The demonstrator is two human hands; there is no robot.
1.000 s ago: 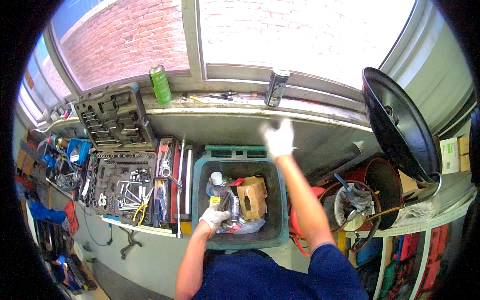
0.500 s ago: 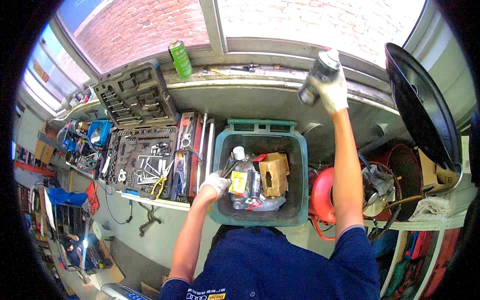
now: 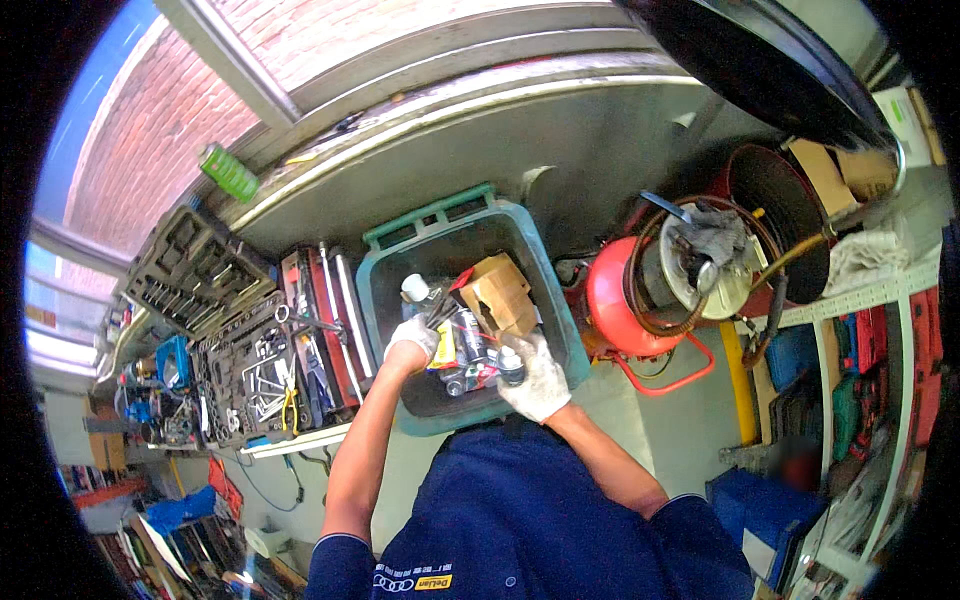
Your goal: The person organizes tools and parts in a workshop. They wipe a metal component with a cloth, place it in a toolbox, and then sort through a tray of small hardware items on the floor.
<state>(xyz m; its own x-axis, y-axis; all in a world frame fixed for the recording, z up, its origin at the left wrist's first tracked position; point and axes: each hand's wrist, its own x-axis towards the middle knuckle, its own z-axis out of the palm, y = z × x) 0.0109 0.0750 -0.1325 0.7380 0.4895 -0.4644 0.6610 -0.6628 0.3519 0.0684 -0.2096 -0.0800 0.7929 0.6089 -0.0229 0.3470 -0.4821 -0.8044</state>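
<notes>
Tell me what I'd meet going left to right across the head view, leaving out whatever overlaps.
Blue tray → green can → pliers → left hand → right hand → red tank → white cloth.

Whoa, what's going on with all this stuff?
A person has both gloved hands at a green bin. The right hand holds a dark can, and the left hand grips some dark, long things, too small to make out. A cardboard box lies in the bin. A red tank stands to its right.
</notes>
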